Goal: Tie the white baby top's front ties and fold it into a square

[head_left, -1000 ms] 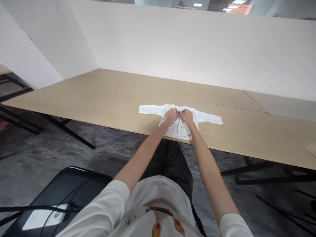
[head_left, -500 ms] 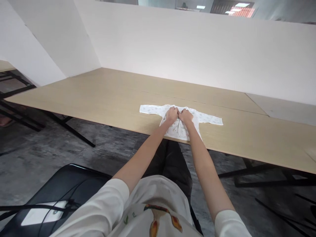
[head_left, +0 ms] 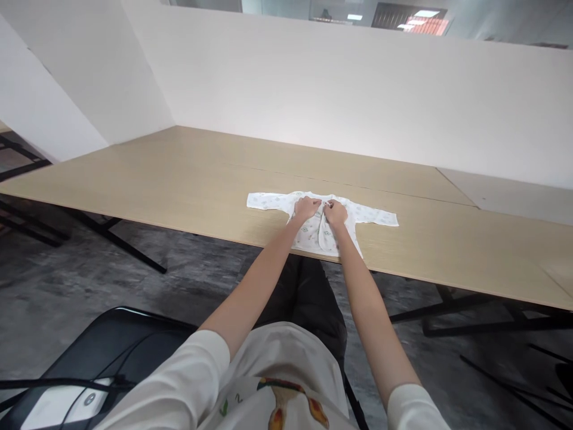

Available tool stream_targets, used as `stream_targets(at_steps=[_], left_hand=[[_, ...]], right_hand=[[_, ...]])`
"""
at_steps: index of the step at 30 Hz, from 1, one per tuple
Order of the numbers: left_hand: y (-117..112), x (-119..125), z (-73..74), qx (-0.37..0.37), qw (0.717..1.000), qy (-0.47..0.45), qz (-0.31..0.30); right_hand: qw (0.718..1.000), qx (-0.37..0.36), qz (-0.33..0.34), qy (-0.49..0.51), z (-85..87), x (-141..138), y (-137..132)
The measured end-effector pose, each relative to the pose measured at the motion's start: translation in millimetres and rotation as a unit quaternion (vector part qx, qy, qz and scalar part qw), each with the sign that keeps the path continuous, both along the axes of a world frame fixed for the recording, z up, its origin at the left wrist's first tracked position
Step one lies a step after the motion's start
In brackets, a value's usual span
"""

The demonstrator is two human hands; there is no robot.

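A small white baby shirt [head_left: 308, 237] with a faint print lies flat on the table, its long sleeves spread to both sides and its hem by the near edge. My left hand [head_left: 307, 208] rests on the upper front, fingers closed on the fabric by the front opening. Just across the opening, my right hand [head_left: 336, 213] pinches the shirt's other front edge near the neckline. A narrow gap separates the fingertips. The fingers partly cover the fabric they grip, so any fastener there cannot be made out.
The wooden table [head_left: 179, 173] runs wide to both sides, with a white partition [head_left: 286, 83] behind it. A black chair [head_left: 147, 337] stands at lower left, holding a white device [head_left: 67, 403] and cables. Black table legs [head_left: 447, 310] show underneath.
My hands, which met at the shirt's neckline, are now slightly apart, showing more of the front opening. The view has shifted a little; the shirt stays spread on the table.
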State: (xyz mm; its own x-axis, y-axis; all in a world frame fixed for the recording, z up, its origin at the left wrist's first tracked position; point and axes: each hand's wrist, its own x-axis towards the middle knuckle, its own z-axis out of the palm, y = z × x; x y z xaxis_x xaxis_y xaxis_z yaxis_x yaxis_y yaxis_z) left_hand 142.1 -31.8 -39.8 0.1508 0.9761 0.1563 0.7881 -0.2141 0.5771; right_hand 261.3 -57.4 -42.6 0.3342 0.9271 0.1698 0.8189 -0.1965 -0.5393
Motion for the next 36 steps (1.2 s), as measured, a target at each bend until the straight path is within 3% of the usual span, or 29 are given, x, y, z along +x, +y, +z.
stream_targets(at_steps=[7,13,20,28,36], left_hand=[[1,6,2.3,-0.024,0.997,-0.051,0.046],[1,3,-3.4,-0.012,0.995,-0.101,0.024],[18,8,-0.8,-0.079,0.983,-0.163,0.023],[-9,10,-2.4,0.024,0.99,-0.136,0.03],[-13,7,-2.4,0.042,0.987,-0.157,0.011]], right_hand=[[0.999,0.041,0.013,0.027,-8.5,5,2],[0.995,0.086,0.051,0.012,-12.5,5,3],[0.995,0.082,0.062,0.008,-10.3,3,1],[0.996,0.057,0.06,0.025,-6.1,2,-3],[0.994,0.069,0.065,0.049,-5.6,1,-5]])
